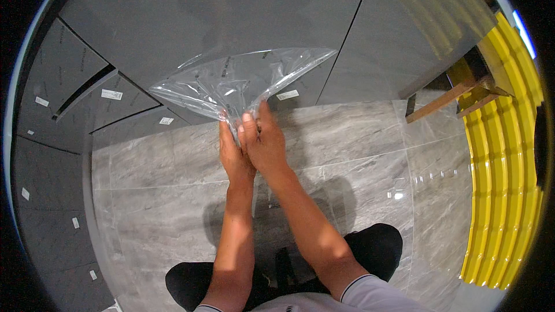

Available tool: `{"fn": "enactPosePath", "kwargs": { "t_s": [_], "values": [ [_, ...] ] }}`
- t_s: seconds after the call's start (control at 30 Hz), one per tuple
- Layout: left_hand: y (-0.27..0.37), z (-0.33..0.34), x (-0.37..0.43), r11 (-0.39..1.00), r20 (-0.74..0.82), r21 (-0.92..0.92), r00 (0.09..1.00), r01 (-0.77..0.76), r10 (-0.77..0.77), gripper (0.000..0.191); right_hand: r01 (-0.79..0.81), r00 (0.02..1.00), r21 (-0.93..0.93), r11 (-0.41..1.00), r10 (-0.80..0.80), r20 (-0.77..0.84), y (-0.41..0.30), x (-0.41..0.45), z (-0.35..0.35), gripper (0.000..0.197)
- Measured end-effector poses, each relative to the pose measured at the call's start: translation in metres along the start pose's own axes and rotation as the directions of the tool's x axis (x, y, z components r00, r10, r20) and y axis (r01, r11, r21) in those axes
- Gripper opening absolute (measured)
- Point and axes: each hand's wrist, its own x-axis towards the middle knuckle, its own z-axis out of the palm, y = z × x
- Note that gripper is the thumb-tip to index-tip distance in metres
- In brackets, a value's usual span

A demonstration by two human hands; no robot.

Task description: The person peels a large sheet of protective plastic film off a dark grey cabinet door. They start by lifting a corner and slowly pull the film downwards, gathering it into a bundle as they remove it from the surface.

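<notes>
A sheet or bag of clear plastic film (pixel 234 76) fans out in front of me, with its near part gathered into a narrow bunch. My left hand (pixel 234 151) holds this bunch from the left, fingers stretched along it. From the right, my right hand (pixel 266 143) presses on the same bunch, its fingers bent around the plastic. Both hands are close together at the wrists. The wide end of the film spreads before the dark grey panels (pixel 260 8). Part of the gathered film is hidden between my palms.
Grey marble-look floor tiles (pixel 151 212) lie below. Several grey panels on the left bear small white labels (pixel 112 94). At right stand a wooden frame (pixel 442 99) and yellow corrugated sheets (pixel 498 190). My knees (pixel 377 242) are bent at the bottom.
</notes>
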Motion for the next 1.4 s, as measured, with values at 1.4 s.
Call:
{"fn": "enactPosePath", "kwargs": {
  "t_s": [1.4],
  "values": [
    [-0.037,-0.004,0.032,0.224,0.637,-0.635,0.665,0.740,-0.391,0.045,-0.181,0.978,-0.076,0.981,0.187,0.087,0.043,-0.023,0.002,0.025]
  ]
}}
